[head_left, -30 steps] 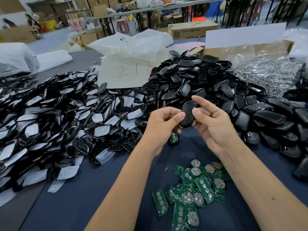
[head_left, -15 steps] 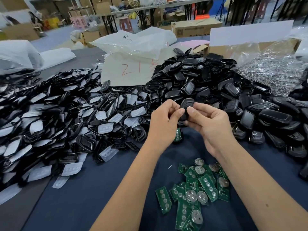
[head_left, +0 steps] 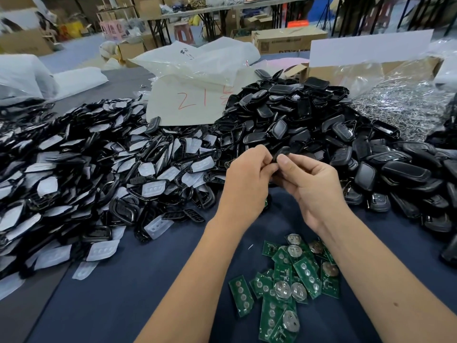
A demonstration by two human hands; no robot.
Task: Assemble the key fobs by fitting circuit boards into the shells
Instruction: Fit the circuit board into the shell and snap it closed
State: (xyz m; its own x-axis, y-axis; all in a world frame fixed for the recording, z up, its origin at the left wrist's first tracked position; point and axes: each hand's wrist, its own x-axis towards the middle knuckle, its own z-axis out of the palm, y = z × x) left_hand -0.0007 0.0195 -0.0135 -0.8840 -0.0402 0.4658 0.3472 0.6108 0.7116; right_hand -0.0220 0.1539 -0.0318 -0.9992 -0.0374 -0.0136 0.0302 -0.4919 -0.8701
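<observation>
Head view, centre frame: left hand and right hand meet above the dark blue surface. Both grips pinch one black key fob shell, thumbs pressed on its near face; only its top edge shows past the fingertips. Green circuit boards lie heaped lower centre. Shell piles fill the middle band.

Red handwritten "21" stands on the white plastic bag.
</observation>
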